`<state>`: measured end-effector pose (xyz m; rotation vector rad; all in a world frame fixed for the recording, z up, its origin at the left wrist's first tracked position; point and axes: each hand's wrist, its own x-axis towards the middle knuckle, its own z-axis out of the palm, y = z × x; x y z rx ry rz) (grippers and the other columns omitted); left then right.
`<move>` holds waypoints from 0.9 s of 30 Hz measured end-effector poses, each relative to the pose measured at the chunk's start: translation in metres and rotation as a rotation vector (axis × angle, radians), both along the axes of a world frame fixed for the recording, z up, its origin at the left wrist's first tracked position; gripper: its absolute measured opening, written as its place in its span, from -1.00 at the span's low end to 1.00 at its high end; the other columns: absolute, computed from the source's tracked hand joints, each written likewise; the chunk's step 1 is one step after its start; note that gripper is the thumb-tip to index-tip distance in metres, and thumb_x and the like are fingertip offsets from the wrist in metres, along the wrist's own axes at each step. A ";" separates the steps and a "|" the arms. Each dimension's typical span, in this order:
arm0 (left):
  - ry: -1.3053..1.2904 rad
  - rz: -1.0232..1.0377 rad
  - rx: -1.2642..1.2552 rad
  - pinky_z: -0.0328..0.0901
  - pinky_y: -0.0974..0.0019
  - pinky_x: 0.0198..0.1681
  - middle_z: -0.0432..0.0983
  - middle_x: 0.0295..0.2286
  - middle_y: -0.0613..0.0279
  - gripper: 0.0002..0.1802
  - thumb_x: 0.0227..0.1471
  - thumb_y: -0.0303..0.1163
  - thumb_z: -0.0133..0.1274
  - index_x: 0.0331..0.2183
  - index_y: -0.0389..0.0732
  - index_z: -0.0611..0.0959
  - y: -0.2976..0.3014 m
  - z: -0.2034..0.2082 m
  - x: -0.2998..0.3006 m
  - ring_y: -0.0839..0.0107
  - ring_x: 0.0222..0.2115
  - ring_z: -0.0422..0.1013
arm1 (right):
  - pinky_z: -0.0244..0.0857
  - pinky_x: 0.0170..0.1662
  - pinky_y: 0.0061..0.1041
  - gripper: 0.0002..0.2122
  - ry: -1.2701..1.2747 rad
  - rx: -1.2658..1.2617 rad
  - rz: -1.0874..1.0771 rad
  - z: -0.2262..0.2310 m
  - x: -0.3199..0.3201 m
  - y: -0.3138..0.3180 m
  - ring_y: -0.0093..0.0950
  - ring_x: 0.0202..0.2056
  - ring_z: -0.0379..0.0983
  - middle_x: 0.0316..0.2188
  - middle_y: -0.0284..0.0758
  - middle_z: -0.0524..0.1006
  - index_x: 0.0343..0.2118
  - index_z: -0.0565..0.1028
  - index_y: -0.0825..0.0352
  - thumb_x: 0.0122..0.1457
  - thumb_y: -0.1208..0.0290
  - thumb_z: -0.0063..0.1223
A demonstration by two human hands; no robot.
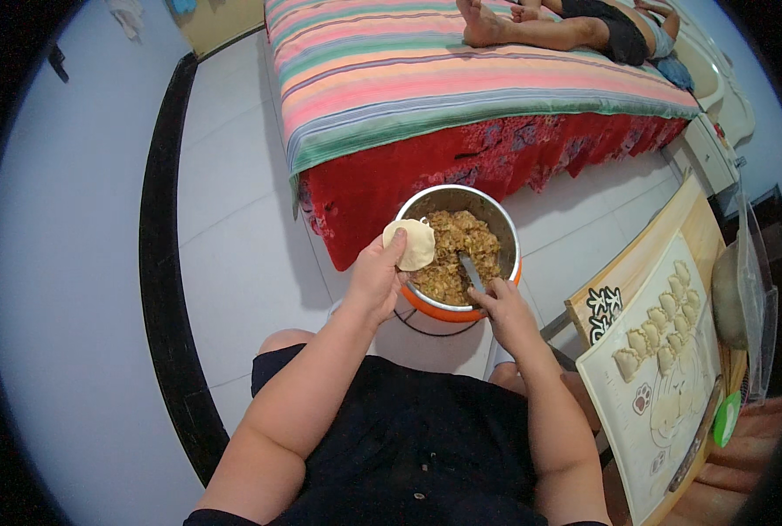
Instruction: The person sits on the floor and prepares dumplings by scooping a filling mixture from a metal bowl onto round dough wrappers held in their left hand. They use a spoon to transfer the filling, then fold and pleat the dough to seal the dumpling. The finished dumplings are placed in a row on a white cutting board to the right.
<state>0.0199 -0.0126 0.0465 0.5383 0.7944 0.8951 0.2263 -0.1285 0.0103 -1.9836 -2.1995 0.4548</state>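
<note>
lying in bowl (pixel 472 201): minced filling (pixel 472 233)

Left hand (pixel 380 276) holds a dough round (pixel 417 246), right hand (pixel 507 311) a metal utensil (pixel 471 270) in brown mixture (pixel 479 238)

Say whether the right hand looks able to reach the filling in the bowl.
Likely yes: the right hand holds a grey utensil whose end is over the filling, and the bowl is uncovered.
</note>
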 end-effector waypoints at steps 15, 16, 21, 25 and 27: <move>0.035 0.011 0.003 0.34 0.27 -0.09 0.45 -0.19 0.14 -0.64 0.19 -0.28 -0.15 -0.07 -0.32 0.40 0.000 0.007 -0.010 0.38 -0.19 0.41 | 0.32 -0.29 -0.30 -0.83 0.225 0.419 -0.105 0.017 -0.006 0.003 -0.21 -0.35 0.42 -0.44 -0.19 0.46 -0.28 0.48 0.39 0.02 0.55 0.03; 0.031 0.011 0.001 0.35 0.26 -0.09 0.45 -0.19 0.14 -0.64 0.19 -0.28 -0.15 -0.08 -0.31 0.41 -0.001 0.007 -0.010 0.38 -0.19 0.41 | 0.32 -0.29 -0.30 -0.83 0.246 0.377 -0.131 0.017 -0.007 0.005 -0.21 -0.35 0.42 -0.44 -0.19 0.46 -0.28 0.48 0.39 0.03 0.55 0.03; 0.039 -0.006 0.009 0.36 0.30 -0.08 0.40 -0.14 0.11 -0.62 0.20 -0.27 -0.19 -0.04 -0.33 0.36 0.000 0.004 -0.010 0.37 -0.16 0.40 | 0.31 -0.28 -0.30 -0.85 0.316 0.311 -0.133 0.019 -0.015 0.009 -0.19 -0.36 0.41 -0.45 -0.16 0.45 -0.28 0.49 0.41 0.07 0.51 0.00; 0.053 0.001 -0.002 0.37 0.30 -0.09 0.40 -0.14 0.09 -0.62 0.20 -0.28 -0.20 -0.03 -0.33 0.35 0.000 0.006 -0.009 0.35 -0.16 0.40 | 0.31 -0.29 -0.33 -0.86 0.405 0.227 -0.115 0.023 -0.021 0.004 -0.20 -0.36 0.42 -0.45 -0.15 0.46 -0.31 0.51 0.40 0.08 0.50 0.00; 0.063 0.007 0.002 0.37 0.29 -0.08 0.40 -0.14 0.08 -0.62 0.21 -0.28 -0.21 -0.03 -0.33 0.35 0.000 0.007 -0.008 0.34 -0.16 0.40 | 0.31 -0.29 -0.34 -0.86 0.414 0.206 -0.120 0.026 -0.023 0.003 -0.20 -0.36 0.42 -0.45 -0.15 0.47 -0.32 0.52 0.40 0.09 0.49 -0.01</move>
